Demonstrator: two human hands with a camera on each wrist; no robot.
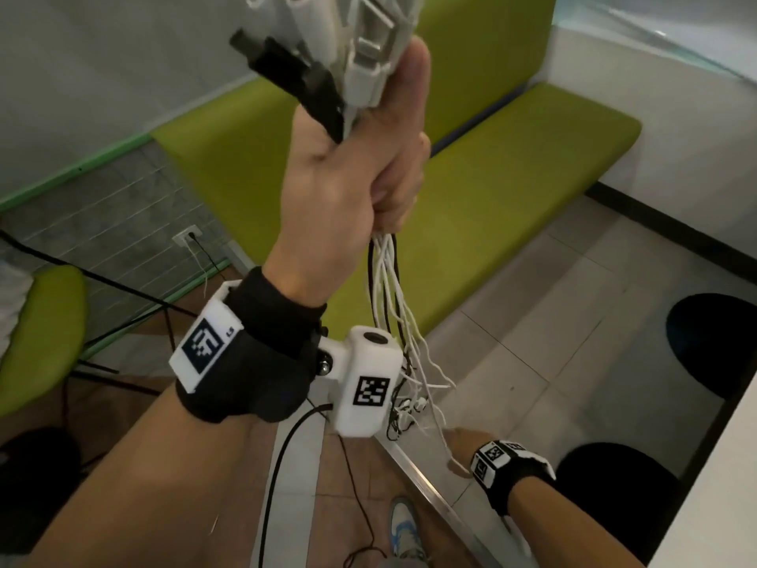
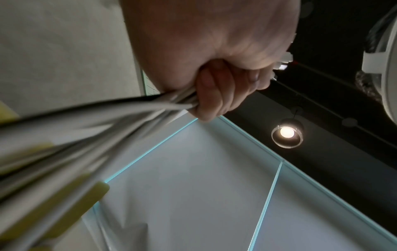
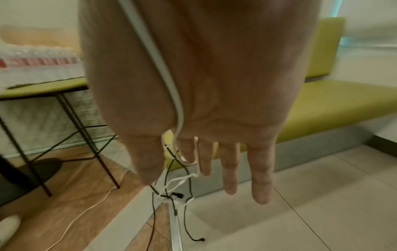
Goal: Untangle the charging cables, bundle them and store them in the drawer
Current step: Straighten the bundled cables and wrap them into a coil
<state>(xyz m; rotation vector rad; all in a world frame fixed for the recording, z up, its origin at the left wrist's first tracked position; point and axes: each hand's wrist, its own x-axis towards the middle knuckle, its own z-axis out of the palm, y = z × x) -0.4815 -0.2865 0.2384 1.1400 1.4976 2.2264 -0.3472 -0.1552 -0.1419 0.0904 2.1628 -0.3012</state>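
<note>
My left hand (image 1: 360, 166) is raised high in a fist around a bundle of white and black charging cables (image 1: 389, 289). Their plug ends (image 1: 327, 47) stick up above the fist and the cords hang down below it. In the left wrist view the curled fingers (image 2: 212, 95) clamp the blurred cords (image 2: 107, 118). My right hand (image 1: 461, 438) is low, near the loose cable ends. In the right wrist view that hand (image 3: 206, 158) points down with straight fingers. One white cable (image 3: 159, 68) runs along its palm and out between thumb and forefinger. A tangle (image 3: 171, 195) dangles below.
A long green bench (image 1: 512, 178) runs along the wall ahead. A green seat on black legs (image 1: 41, 334) stands at the left. Two black round stools (image 1: 712, 346) are at the right. A metal floor strip (image 1: 426, 485) and my shoe (image 1: 403, 526) lie below.
</note>
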